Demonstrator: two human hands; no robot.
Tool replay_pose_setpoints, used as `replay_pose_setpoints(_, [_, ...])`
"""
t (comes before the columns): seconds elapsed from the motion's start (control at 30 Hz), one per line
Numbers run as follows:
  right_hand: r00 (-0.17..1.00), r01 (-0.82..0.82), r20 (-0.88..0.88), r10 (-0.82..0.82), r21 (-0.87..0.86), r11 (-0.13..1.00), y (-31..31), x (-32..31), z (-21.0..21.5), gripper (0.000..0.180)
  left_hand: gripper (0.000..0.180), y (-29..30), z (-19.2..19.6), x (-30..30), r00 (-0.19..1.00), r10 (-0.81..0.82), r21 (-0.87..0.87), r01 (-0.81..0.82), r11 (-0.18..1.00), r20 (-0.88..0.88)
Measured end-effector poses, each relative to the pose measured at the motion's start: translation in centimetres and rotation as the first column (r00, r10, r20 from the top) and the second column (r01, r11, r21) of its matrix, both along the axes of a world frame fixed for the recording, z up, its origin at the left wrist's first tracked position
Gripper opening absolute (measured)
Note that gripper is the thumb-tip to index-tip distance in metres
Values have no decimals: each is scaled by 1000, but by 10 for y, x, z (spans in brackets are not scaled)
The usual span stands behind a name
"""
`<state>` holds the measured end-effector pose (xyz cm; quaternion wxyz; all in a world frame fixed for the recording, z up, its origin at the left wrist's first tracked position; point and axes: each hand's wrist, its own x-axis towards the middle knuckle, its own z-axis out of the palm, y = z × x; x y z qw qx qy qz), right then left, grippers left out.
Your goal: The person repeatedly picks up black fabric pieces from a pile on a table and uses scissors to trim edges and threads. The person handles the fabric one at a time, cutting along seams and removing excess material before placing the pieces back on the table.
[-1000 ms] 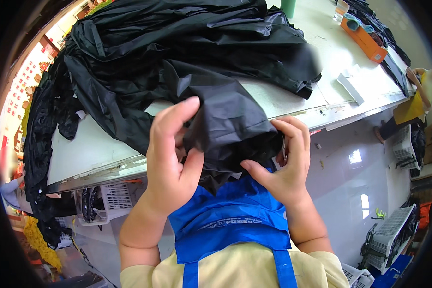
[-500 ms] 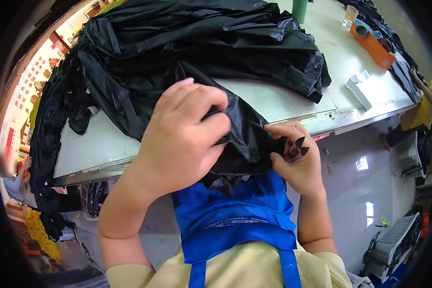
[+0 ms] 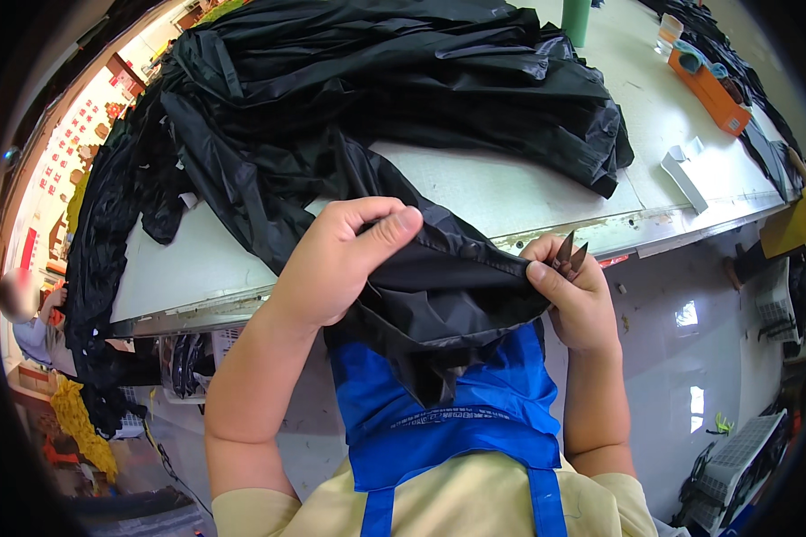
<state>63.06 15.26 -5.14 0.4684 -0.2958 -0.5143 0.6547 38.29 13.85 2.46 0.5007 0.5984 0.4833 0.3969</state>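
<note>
A shiny black garment [image 3: 448, 291] stretches between my two hands above the table's near edge, and its loose part hangs down over my blue apron [image 3: 439, 430]. My left hand [image 3: 345, 255] is closed on one end of its seamed edge, thumb on top. At the other end, my right hand [image 3: 582, 304] pinches the edge between thumb and finger. Tucked in that same hand is a pair of dark thread snips [image 3: 570, 254], blades pointing up and apart. The garment runs on leftward into a heap of black fabric [image 3: 376, 80] on the table.
The white table [image 3: 501, 192] has a worn metal edge. At its far right are an orange box [image 3: 712, 94], a white folded piece [image 3: 685, 174], a cup [image 3: 668, 34] and a green bottle [image 3: 576, 22]. White baskets [image 3: 734, 461] stand on the floor. Other people are at both sides.
My left hand has lowered and turned, now with its thumb on the garment's edge. The edge has been drawn straighter between my hands. The snips' blades now point upward.
</note>
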Motion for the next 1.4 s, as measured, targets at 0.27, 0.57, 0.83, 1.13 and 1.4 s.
replay_pose_setpoints(0.27, [997,7,-70,-16,-133,991,2,4,-3,23,30,-5,-12,-7,993,76,45,-81,996,93])
replay_pose_setpoints(0.57, [964,57,-256,-79,-94,994,-12,15,-17,59,33,-10,-27,1,974,225,149,-226,963,24])
replay_pose_setpoints(0.83, [879,-31,-464,-110,-286,958,-20,15,-13,65,17,-8,-31,-9,840,290,-134,-257,957,458])
replay_pose_setpoints(1.13, [964,264,-42,-263,38,964,-22,4,-6,8,18,-6,-24,-4,853,333,-92,-324,942,402])
replay_pose_setpoints(1.4, [963,31,-247,-105,-285,958,-22,3,-2,11,18,-7,-22,-14,903,236,-88,-219,972,360])
